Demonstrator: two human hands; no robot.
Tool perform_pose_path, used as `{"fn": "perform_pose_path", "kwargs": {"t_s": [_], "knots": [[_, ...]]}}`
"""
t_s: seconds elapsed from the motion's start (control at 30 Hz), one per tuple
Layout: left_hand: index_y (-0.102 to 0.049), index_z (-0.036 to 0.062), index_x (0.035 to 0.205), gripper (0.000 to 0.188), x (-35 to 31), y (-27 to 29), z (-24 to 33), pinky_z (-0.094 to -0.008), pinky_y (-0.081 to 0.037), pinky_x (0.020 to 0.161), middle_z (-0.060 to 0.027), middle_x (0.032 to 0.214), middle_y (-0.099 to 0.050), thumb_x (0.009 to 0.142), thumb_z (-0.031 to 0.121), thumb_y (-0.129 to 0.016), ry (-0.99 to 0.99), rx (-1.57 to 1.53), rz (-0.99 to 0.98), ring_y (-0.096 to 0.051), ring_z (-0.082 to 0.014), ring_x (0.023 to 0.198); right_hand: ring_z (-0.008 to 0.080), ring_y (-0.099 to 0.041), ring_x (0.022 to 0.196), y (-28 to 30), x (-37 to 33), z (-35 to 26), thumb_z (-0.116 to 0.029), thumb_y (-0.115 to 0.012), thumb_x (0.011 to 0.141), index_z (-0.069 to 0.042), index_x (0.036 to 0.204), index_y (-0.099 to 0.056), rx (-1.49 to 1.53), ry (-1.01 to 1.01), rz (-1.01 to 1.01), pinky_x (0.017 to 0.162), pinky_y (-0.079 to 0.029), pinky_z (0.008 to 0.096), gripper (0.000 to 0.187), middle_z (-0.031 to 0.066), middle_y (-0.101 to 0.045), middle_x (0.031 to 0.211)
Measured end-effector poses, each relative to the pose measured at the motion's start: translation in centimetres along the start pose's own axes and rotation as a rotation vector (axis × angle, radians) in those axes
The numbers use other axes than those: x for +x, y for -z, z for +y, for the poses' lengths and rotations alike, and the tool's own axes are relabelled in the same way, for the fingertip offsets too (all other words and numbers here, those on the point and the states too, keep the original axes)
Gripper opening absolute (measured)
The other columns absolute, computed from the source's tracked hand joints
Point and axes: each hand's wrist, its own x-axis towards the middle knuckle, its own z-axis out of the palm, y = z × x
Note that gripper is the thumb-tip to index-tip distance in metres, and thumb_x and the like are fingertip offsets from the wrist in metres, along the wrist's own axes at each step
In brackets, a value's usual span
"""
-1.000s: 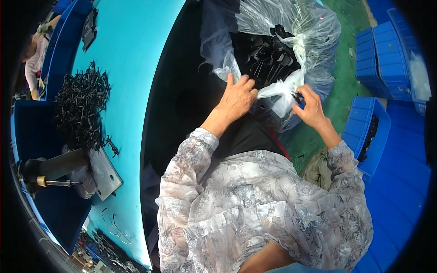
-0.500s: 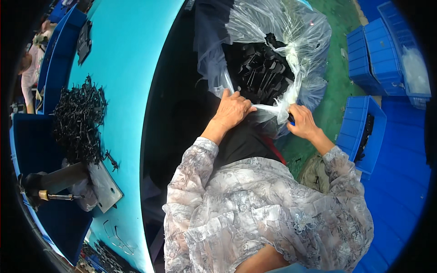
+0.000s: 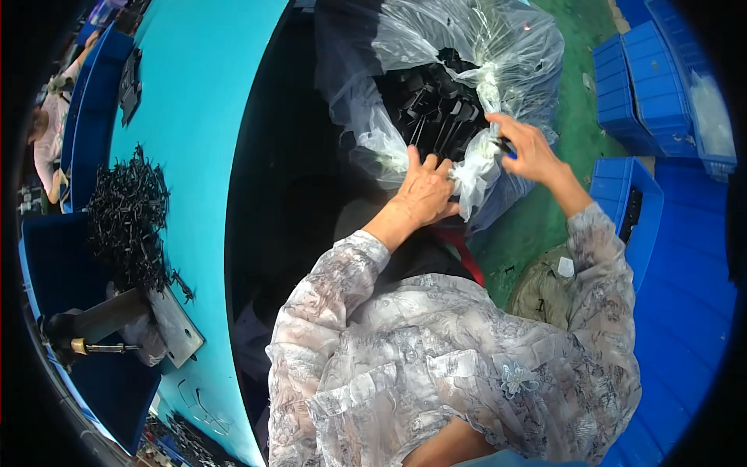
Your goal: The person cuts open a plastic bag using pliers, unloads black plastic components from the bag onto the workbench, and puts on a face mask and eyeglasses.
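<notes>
Along the near rim of a clear plastic bag (image 3: 525, 50), which opens just beyond and between the two grips, the left hand (image 3: 424, 191) lays its fingers over bunched film, though whether they pinch it cannot be told, while the right hand (image 3: 531, 152) is curled around a small dark-and-blue item (image 3: 510, 153), mostly hidden, its index finger at the twisted rim. Beyond the left hand, black parts (image 3: 440, 113) lie inside the bag; behind the right grip, a grey-green sack (image 3: 541, 296) bears a white, label-like patch (image 3: 566, 267), any writing on it too small to read.
</notes>
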Motion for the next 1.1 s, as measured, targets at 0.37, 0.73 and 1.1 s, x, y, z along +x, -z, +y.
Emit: {"fn": "perform_pose_path", "kwargs": {"t_s": [0.37, 0.73, 1.1], "knots": [[-0.043, 0.0051, 0.120, 0.053, 6.4, -2.0, -1.1, -0.0388, -0.044, 0.079, -0.0205, 0.102, -0.058, 0.072, 0.018, -0.060, 0.386, -0.920, 0.112, -0.057, -0.0357, 0.093, 0.0345, -0.052, 0.097, -2.6, -2.8, 4.3, -0.006, -0.068, 0.057, -0.001, 0.090, -0.046, -0.124, 0.177, 0.063, 0.083, -0.043, 0.0401, 0.041, 0.0176, -0.044, 0.119], [-0.049, 0.0092, 0.117, 0.041, 6.0, -5.7, 0.0, -0.0434, -0.043, 0.080, -0.0232, 0.096, -0.059, 0.080, 0.026, -0.041, 0.372, -0.970, 0.065, -0.055, -0.0415, 0.089, 0.0352, -0.055, 0.077, 0.2, -4.2, 6.2, -0.015, -0.054, 0.075, -0.002, 0.086, -0.050, -0.301, -0.370, 0.037, 0.069, -0.042, 0.0457, 0.017, 0.0183, -0.054, 0.081], [-0.042, 0.0086, 0.126, 0.055, 5.6, -6.0, 1.3, -0.0448, -0.046, 0.070, -0.0219, 0.081, -0.062, 0.085, 0.044, -0.048, 0.337, -0.726, 0.028, -0.059, -0.0387, 0.077, 0.0380, -0.062, 0.080, 2.2, 2.8, 6.5, -0.004, -0.049, 0.072, 0.003, 0.080, -0.062, -0.497, -0.237, -0.401, 0.077, -0.040, 0.0605, 0.017, 0.0252, -0.062, 0.083]]}}
